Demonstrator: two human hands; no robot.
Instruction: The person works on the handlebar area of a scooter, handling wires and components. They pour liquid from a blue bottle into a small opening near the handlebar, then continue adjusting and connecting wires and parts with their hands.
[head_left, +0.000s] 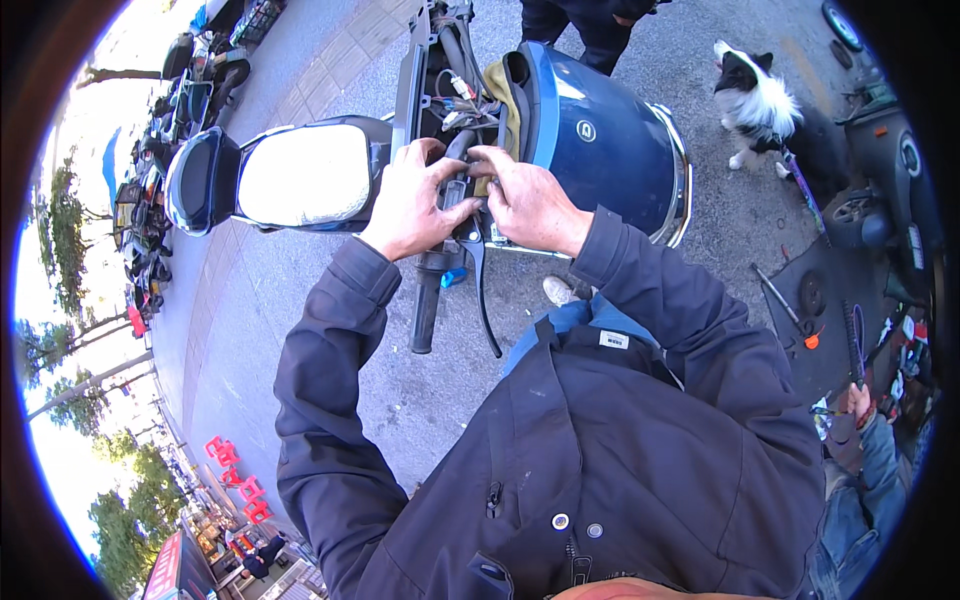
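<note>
An electric scooter stands sideways before me with the cover off its handlebar [455, 150]. My left hand [412, 205] is closed about the bar beside the brake lever mount, thumb and fingers curled toward it. Facing it, my right hand [528, 200] has its fingers bent and pinched at the bar's other side; what lies between its fingertips is hidden. The black brake lever [483, 290] and the rubber grip [425, 310] point toward me. Beyond my hands, loose wires with a white connector [461, 88] lie exposed. An olive-yellow cloth [497, 80] is tucked beside the blue front panel [600, 140].
The scooter's pale seat [305, 175] is at the left. A black-and-white dog [765, 105] on a leash stands at the right, near another scooter [890, 180]. Tools and a dark mat [795, 275] lie on the ground. A person's legs [575, 30] show at the back.
</note>
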